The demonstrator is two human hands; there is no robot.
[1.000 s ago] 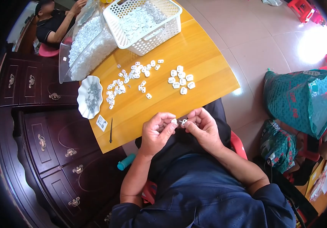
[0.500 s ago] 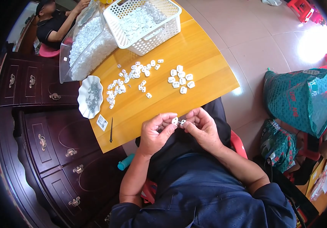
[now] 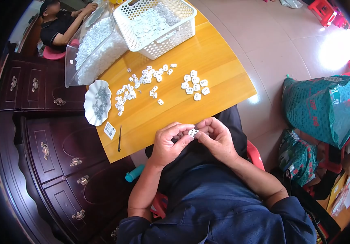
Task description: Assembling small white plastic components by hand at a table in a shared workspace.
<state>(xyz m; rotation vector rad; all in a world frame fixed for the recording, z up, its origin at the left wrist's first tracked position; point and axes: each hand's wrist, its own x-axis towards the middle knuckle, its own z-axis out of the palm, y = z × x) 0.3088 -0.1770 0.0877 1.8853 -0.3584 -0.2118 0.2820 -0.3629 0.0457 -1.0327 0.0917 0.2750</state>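
Above my lap, near the table's front edge, a small white plastic piece with dark holes (image 3: 193, 132) sits between my two hands. My left hand (image 3: 167, 143) is closed, pinching it between thumb and fingertips. On its other side, my right hand (image 3: 219, 140) is also closed, thumb and finger pressed at the piece. Fingertips cover part of it, so I cannot tell whether it is one part or two joined. On the wooden table (image 3: 219, 53) lie scattered small white pieces (image 3: 127, 95), with a separate cluster of wider white pieces (image 3: 195, 84) to their right.
A wavy white dish (image 3: 87, 101) holds small grey metallic bits. Behind stand a clear bin (image 3: 72, 73) and a white perforated basket (image 3: 158, 49), both with white parts. A thin black tool (image 3: 120, 138) lies by a printed card (image 3: 109, 130). Across the table sits another person (image 3: 54, 30).
The two white pieces, apart with a thin bit between them earlier, are now together at my fingertips. My left hand has shifted slightly right. The other person's arms have moved.
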